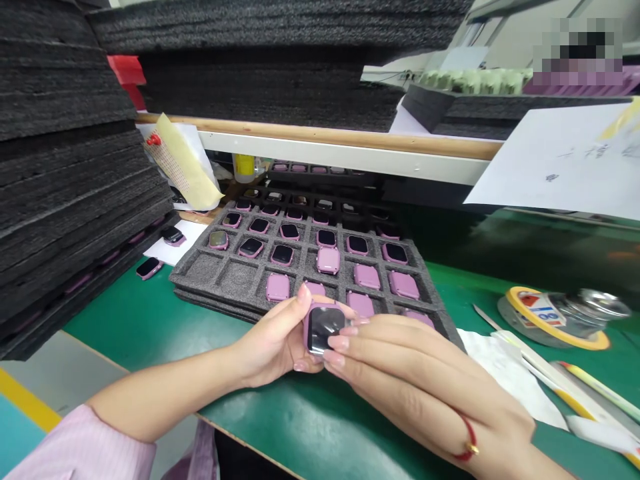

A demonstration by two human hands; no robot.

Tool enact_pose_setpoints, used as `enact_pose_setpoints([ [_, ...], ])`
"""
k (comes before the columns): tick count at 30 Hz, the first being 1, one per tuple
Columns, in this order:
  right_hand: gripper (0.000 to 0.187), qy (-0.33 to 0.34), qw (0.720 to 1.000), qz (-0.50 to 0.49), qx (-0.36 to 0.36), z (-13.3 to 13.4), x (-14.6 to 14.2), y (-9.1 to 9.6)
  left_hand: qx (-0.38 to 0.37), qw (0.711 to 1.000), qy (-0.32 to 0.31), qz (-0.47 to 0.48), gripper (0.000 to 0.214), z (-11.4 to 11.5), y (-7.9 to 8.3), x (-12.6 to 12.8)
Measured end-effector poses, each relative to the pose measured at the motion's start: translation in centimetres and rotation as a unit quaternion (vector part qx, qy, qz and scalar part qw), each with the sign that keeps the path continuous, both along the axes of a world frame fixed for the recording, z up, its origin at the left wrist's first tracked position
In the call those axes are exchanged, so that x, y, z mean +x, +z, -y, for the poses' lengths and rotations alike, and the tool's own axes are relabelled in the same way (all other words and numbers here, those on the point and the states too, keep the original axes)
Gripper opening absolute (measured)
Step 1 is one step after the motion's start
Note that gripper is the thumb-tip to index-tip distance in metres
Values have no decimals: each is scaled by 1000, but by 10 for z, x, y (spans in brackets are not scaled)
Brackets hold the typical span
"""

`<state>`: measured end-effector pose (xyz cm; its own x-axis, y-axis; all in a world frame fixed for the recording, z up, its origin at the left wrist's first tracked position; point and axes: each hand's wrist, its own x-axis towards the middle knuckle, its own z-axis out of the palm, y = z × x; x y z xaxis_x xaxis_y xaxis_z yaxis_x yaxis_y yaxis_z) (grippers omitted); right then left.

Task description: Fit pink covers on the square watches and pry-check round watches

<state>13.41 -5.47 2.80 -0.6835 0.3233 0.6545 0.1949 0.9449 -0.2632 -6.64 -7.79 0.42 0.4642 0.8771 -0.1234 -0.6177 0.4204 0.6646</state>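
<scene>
Pink smartwatch case (320, 327) looks light and stiff, with a slippery glossy screen, so its rim suits gripping. Left hand (273, 340) pinches that rim; right hand (415, 380) closes fingertips against its side.

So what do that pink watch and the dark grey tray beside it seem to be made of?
The watch case looks like satin pink plastic, though coated metal is possible; its highlights are soft. The screen looks like glossy glass or clear film, with sharp reflections. The tray looks like matte foam, its surface porous and spongy.
</scene>
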Motion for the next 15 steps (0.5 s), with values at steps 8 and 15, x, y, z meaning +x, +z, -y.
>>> enact_pose_setpoints([
  [8, 40, -54, 997, -31, 42, 1, -26, -6, 66, 993, 43, -89, 59, 2, -4, 2],
  [15, 44, -37, 992, -62, -102, -2, -29, -7, 48, 991, 58, -111, 61, 4, -6, 3],
])
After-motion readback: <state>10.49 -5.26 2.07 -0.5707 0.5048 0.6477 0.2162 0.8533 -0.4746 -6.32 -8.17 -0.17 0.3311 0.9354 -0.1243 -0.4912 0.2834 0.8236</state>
